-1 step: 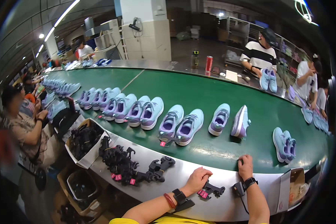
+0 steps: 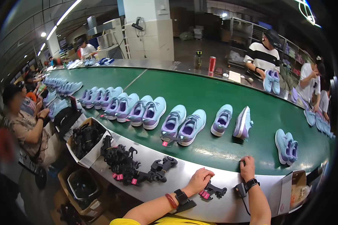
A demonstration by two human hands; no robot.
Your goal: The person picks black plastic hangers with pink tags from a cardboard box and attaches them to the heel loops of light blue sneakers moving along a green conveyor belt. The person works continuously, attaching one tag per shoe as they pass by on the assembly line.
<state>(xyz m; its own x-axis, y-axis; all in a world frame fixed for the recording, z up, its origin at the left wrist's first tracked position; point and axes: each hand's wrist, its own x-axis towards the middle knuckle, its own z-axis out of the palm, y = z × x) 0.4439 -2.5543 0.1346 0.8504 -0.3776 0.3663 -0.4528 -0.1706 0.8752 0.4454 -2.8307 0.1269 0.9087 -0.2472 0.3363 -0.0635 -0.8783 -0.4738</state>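
Note:
My left hand (image 2: 200,180) rests over the metal ledge with its fingers bent and pressed together; their undersides are hidden. Right beside it lie black plastic shoe hangers (image 2: 216,192) with pink tags, partly covered by the hand. At the edge of the green belt my right hand (image 2: 247,168) is loosely curled, with nothing visible in it. Beyond the hands, a light-blue and lilac sneaker (image 2: 221,120) stands on the belt, and another sneaker (image 2: 243,123) leans on its side. To the left is a pair of sneakers (image 2: 191,127) with a pink tag.
A heap of black hangers (image 2: 125,163) lies on the ledge at left, beside a white box (image 2: 91,159) of more. An open carton (image 2: 285,195) stands at right. Several sneaker pairs line the green belt (image 2: 169,88). Across it a person holds sneakers (image 2: 271,81); a co-worker (image 2: 26,127) sits left.

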